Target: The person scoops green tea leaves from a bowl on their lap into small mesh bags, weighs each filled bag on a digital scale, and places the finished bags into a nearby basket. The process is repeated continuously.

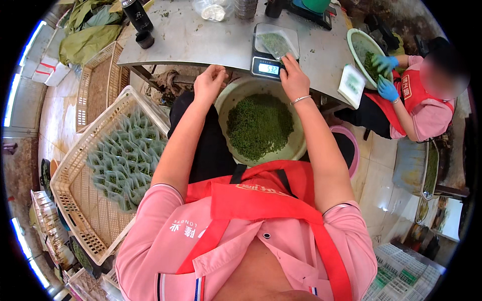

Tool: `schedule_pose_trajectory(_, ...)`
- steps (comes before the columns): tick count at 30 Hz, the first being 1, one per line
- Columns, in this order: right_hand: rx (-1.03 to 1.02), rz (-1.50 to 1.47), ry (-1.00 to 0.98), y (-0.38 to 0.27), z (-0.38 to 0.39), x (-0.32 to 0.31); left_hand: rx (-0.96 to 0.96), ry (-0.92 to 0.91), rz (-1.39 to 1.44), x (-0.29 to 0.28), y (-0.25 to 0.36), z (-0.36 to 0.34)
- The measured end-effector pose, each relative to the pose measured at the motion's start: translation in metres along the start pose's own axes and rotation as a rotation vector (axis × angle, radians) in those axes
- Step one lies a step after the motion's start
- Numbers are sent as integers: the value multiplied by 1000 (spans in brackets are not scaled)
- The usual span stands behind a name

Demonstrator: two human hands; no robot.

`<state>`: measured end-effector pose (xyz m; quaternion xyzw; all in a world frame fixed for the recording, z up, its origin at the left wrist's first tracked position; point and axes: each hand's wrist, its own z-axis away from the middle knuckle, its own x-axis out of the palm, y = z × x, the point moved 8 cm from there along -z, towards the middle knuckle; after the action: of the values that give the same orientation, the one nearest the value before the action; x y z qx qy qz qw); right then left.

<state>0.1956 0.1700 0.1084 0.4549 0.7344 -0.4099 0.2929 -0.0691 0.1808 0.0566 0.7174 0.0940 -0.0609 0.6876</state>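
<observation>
A small clear plastic bag [277, 44] with green bits inside lies on a digital kitchen scale [265, 67] with a lit display, near the table's front edge. My right hand [294, 78] has its thumb and fingers closed on the bag's near corner. My left hand [210, 84] hovers at the table edge, fingertips pressed together; whatever they hold, if anything, is too small to make out. Below and between my forearms, a large pale basin [299, 145] holds a heap of small green pieces [260, 125].
At my left, a plastic crate [75, 200] holds rows of filled clear bags [128, 155]. On the metal table [201, 37] are a black flask [136, 16], a dark cup [145, 39] and another scale [314, 15]. At right, a blue-gloved person works over a bowl [357, 37].
</observation>
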Motion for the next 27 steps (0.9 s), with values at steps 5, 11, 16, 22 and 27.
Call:
schedule_pose_trajectory(5, 18, 149, -114, -6, -39, 12, 188, -71, -524, 28, 20, 18)
schedule_pose_trajectory(11, -228, 257, -264, -85, -54, 7, 793, 416, -807, 20, 70, 15)
schedule_pose_trajectory(16, -239, 74, -383, -139, -38, 4, 172, 70, -852, 26, 22, -9)
schedule_pose_trajectory(22, -215, 159, -572, -118, -26, 45, 414, 109, -752, 36, 35, 5)
schedule_pose_trajectory(27, -108, 13, -565, -133, -16, 4, 343, 48, -735, 34, 33, 7)
